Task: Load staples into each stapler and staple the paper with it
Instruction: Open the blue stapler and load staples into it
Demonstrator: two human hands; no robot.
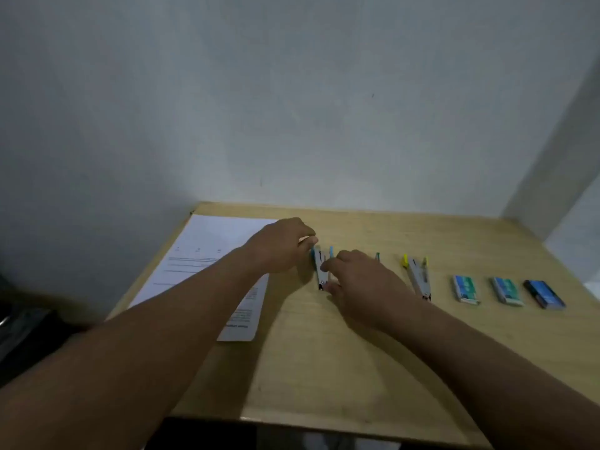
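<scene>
- Bare forearms reached over the pale wooden table (324,368).
- Right hand (363,287) curled its fingers round the near end of the blue stapler (321,267); left hand (282,245) pinched its far end.
- Opened metal stapler lay beside the paper (207,254), long axis pointing away.
- Yellow stapler (417,274) lay parallel.

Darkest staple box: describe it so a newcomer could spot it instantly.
Start at the wooden table and follow the row of items rightward, past the yellow-tipped stapler. Three small staple boxes lie side by side; it is the dark blue box, farthest right. The other two boxes are lighter, teal-blue.
</scene>
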